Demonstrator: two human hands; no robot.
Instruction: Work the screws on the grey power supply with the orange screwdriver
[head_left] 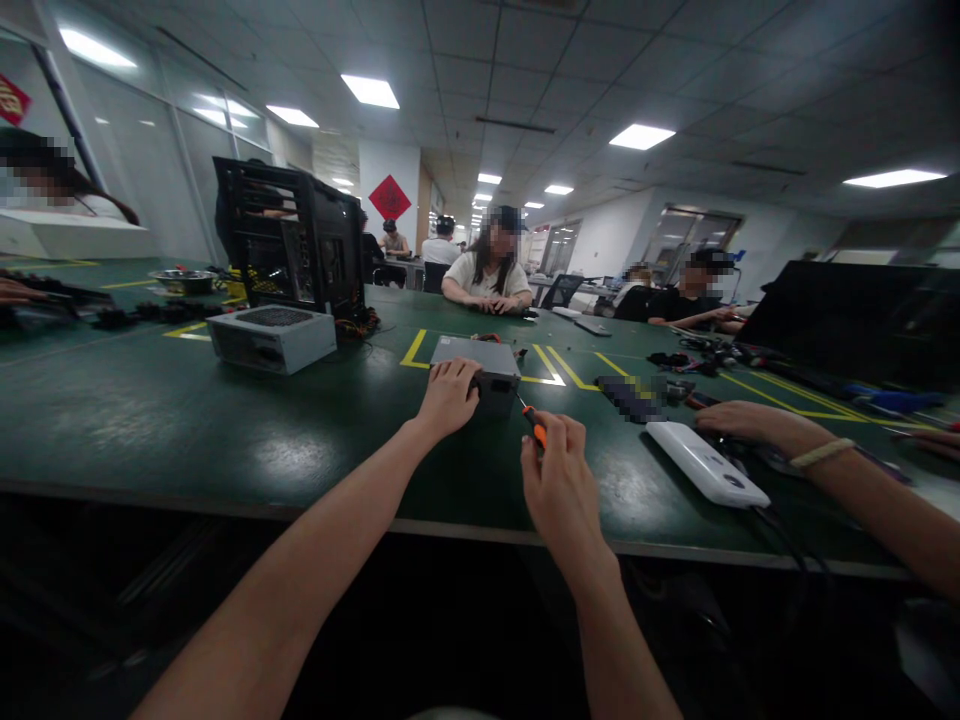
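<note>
A grey metal computer power supply (491, 358) lies on the green table in front of me. My left hand (448, 395) rests over its near left corner, fingers curled on the top and front edge. In my right hand (561, 480) is a screwdriver (535, 425) with an orange and black handle. Its thin shaft points up and left to the near right corner of the power supply; whether the tip sits in a screw is too small to tell. Some wires show behind the power supply.
To the left, a second power supply (274, 338) stands before an open black computer case (292, 235). A white device (705, 463) with a cable lies at right, beside another person's hand (765, 428). Across the table sits a person (489, 270). A black monitor (855, 320) is far right.
</note>
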